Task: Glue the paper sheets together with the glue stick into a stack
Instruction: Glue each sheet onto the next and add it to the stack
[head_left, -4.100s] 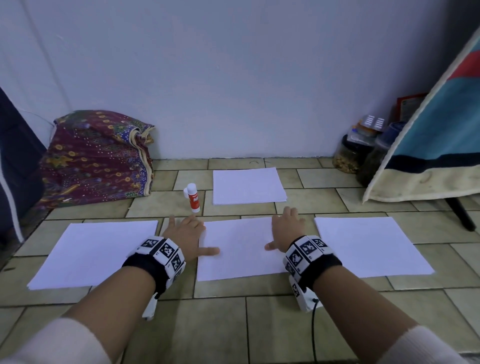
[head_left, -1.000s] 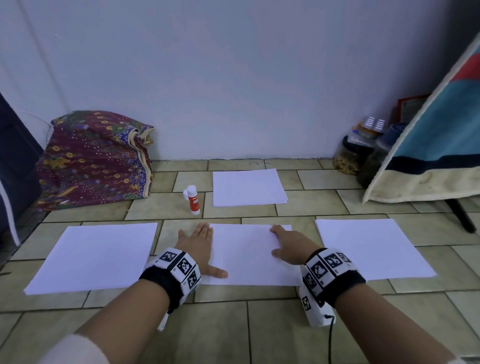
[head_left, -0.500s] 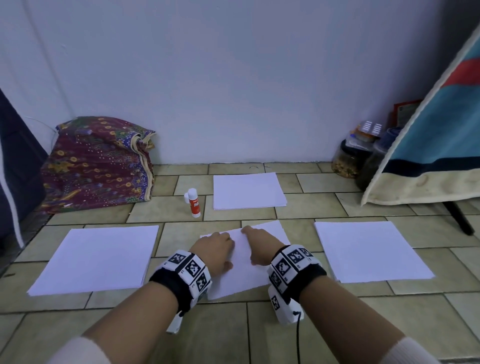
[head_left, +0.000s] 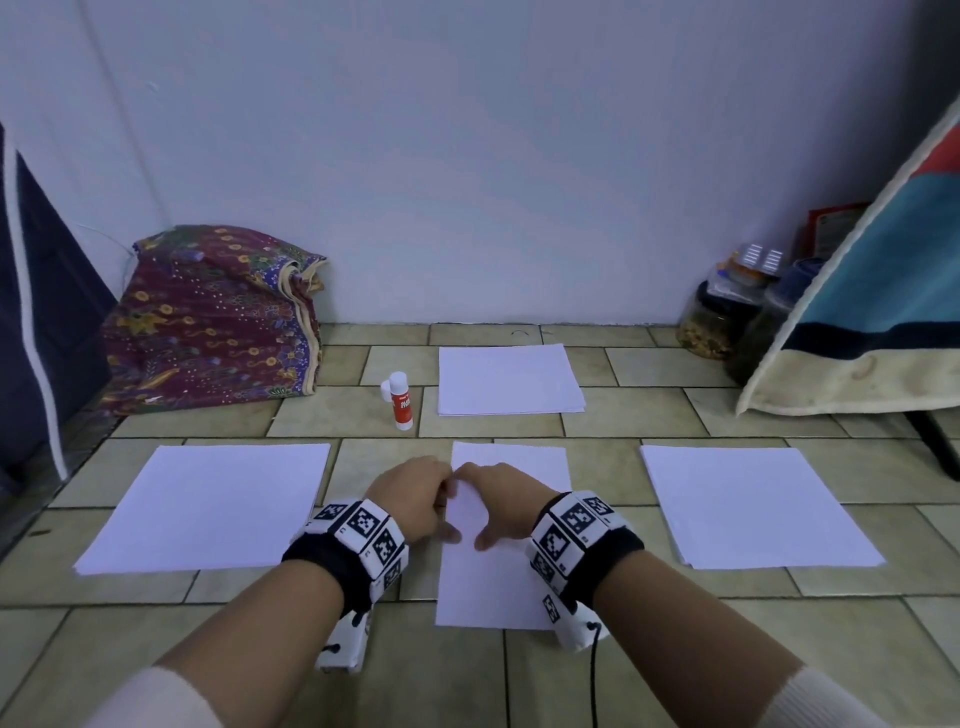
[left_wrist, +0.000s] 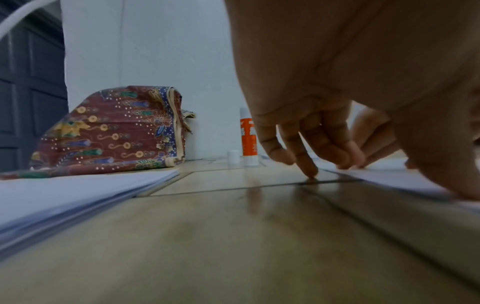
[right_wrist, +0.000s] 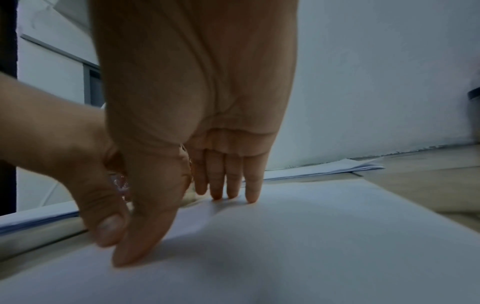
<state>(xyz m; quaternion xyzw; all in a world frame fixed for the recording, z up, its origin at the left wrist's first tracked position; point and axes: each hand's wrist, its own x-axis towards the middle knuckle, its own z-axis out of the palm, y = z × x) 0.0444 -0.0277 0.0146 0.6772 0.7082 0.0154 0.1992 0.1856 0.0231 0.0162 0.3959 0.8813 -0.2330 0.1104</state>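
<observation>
A white middle sheet (head_left: 498, 582) lies lengthwise on the tiled floor in front of me. My left hand (head_left: 431, 514) sits at its left edge, thumb on the paper and fingertips (left_wrist: 309, 170) on the tile. My right hand (head_left: 488, 509) presses the sheet (right_wrist: 311, 236) with straight fingers (right_wrist: 228, 185) and thumb. The two hands nearly touch. The glue stick (head_left: 401, 400) stands upright beyond them, uncapped, its cap (left_wrist: 233, 157) beside it. Paper piles lie at the left (head_left: 213, 504), right (head_left: 753, 504) and far middle (head_left: 509, 379).
A patterned cloth bundle (head_left: 208, 322) leans on the wall at the back left. Jars (head_left: 711, 322) and a hanging striped blanket (head_left: 883, 312) fill the back right, with a dark leg (head_left: 935, 441) below. A dark panel (head_left: 36, 312) borders the left.
The middle sheet has been turned from crosswise to lengthwise. Both hands came together from its two sides to its upper left part.
</observation>
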